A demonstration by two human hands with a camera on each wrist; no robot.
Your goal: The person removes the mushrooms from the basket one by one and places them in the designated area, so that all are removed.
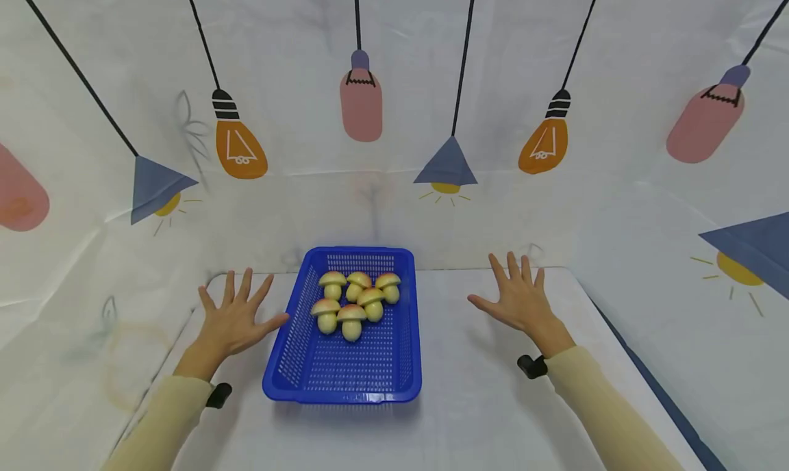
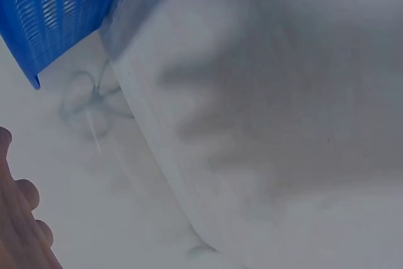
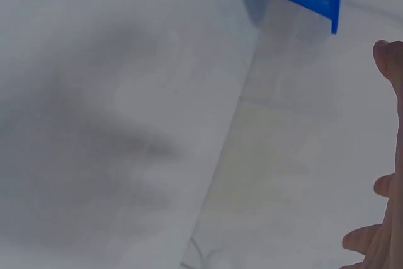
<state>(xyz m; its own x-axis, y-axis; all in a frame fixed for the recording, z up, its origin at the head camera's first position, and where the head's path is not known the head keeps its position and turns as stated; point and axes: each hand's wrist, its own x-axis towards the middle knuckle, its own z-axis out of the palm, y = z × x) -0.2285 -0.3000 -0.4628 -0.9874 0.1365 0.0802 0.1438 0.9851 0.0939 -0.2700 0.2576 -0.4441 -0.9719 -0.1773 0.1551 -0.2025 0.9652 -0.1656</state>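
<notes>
A blue plastic basket [image 1: 385, 361] with perforated walls stands on the white table in the head view. Several toy mushrooms [image 1: 351, 320] with reddish-yellow caps and pale stems lie grouped in its far half. To the basket's left my left hand [image 1: 234, 324] is spread, holding nothing, its thumb overlapping the rim in view; contact cannot be told. My right hand [image 1: 520, 303] is spread well to the right of the basket, also holding nothing. Both wrist views catch a corner of the basket and the edge of a hand.
The white tabletop [image 1: 468, 402] reaches to a white backdrop [image 1: 394, 204] printed with hanging lamps and bulbs. Dark bands [image 1: 532, 366] sit at both wrists below cream sleeves. A dark blue strip [image 1: 659, 389] runs along the table's right edge.
</notes>
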